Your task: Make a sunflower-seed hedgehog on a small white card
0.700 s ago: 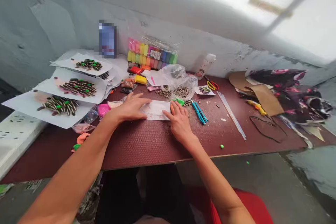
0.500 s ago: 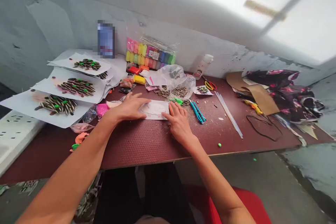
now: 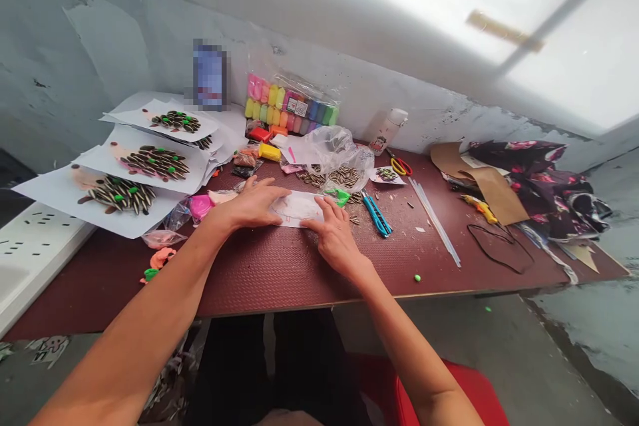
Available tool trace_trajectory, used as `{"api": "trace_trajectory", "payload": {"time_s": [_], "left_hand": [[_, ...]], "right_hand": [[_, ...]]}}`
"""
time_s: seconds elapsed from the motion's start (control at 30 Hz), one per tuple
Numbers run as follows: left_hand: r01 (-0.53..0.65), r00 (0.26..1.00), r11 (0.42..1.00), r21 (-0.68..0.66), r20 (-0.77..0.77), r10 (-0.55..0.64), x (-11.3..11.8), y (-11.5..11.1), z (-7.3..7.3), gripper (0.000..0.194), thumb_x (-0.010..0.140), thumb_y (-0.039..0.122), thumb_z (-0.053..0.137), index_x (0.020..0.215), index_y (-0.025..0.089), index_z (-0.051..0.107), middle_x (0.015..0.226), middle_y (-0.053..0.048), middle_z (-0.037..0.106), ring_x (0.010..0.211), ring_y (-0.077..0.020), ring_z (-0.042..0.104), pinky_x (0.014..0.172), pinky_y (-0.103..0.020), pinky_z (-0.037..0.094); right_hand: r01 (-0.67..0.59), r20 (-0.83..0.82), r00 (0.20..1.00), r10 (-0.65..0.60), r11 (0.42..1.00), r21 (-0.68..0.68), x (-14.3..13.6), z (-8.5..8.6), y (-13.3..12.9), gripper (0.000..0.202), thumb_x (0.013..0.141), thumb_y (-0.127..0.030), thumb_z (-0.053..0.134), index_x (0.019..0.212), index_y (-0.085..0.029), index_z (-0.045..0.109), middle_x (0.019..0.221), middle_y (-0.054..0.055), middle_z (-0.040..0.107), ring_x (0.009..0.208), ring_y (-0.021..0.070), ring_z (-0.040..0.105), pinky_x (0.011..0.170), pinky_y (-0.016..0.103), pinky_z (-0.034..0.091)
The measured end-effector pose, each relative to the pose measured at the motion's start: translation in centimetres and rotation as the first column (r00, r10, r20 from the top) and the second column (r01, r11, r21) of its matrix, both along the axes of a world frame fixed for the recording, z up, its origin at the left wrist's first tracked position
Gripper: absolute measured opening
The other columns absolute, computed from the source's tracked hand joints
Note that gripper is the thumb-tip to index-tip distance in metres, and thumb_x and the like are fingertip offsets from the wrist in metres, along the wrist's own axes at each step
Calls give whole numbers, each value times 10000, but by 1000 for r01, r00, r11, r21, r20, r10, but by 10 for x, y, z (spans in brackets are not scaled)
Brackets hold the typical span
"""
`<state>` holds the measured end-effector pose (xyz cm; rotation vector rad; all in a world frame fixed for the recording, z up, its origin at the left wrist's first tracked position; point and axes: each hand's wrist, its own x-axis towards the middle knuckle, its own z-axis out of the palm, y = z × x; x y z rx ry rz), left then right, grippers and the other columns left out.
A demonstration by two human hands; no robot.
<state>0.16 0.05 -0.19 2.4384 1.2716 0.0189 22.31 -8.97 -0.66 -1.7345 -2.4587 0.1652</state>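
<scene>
A small white paper (image 3: 295, 208) with a faint outline drawing lies flat on the dark red table. My left hand (image 3: 257, 203) rests on its left edge, thumb and fingers spread apart. On the right edge sits my right hand (image 3: 333, 226), its thumb on the paper and its fingers near the upper right corner. Striped seeds (image 3: 344, 177) lie behind the paper beside a clear plastic bag (image 3: 332, 146). A piece of green clay (image 3: 340, 197) is just beyond my right fingertips.
Sheets with seed hedgehogs (image 3: 154, 163) are stacked at left. To the right are a blue cutter (image 3: 376, 214), scissors (image 3: 401, 166), glue sticks (image 3: 435, 223) and a glue gun (image 3: 480, 209). A bottle (image 3: 388, 131) and clay packs (image 3: 289, 106) stand at the back.
The view has shifted slightly. The orange-brown piece seen between my right thumb and fingers earlier no longer shows, and my right thumb has moved a little left over the paper.
</scene>
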Motion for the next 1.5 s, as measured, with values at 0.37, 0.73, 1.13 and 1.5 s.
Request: {"api": "trace_trajectory", "payload": {"time_s": [0.37, 0.73, 1.13, 1.5], "left_hand": [[-11, 1000, 1000, 10, 15, 10, 1, 0, -2, 755, 783, 454, 652, 1507, 279, 529, 1571, -79, 536, 1550, -379, 289, 1253, -607, 135], [-10, 1000, 1000, 14, -5, 10, 1, 1, -3, 764, 780, 458, 641, 1513, 279, 525, 1565, -77, 543, 1547, -369, 299, 1248, -594, 168], [-7, 1000, 1000, 0, 20, 7, 0, 1, -5, 765, 769, 449, 645, 1502, 258, 534, 1575, -110, 525, 1544, -397, 296, 1240, -623, 180], [-8, 1000, 1000, -4, 5, 8, 1, 1, -5, 766, 770, 434, 641, 1509, 268, 525, 1568, -100, 534, 1543, -388, 301, 1249, -622, 159]], "right_hand": [[76, -55, 996, -75, 997, 12, -6, -4, 0, 513, 924, -33, 486, 1299, -279, 734, 1638, 100, 410, 1537, 294, 274, 1199, 497, 273], [79, 68, 995, -78, 997, -16, -11, -2, -3, 501, 982, -103, 502, 1414, -310, 648, 1683, 115, 334, 1555, 319, 254, 1200, 513, 246], [127, 99, 987, -128, 992, 20, -2, -4, -9, 527, 988, -104, 496, 1435, -356, 621, 1681, 83, 350, 1551, 315, 255, 1186, 509, 247], [177, 131, 975, -177, 984, 13, 5, -1, -12, 555, 965, -78, 449, 1437, -314, 619, 1684, 79, 344, 1539, 309, 264, 1169, 495, 252]]}}
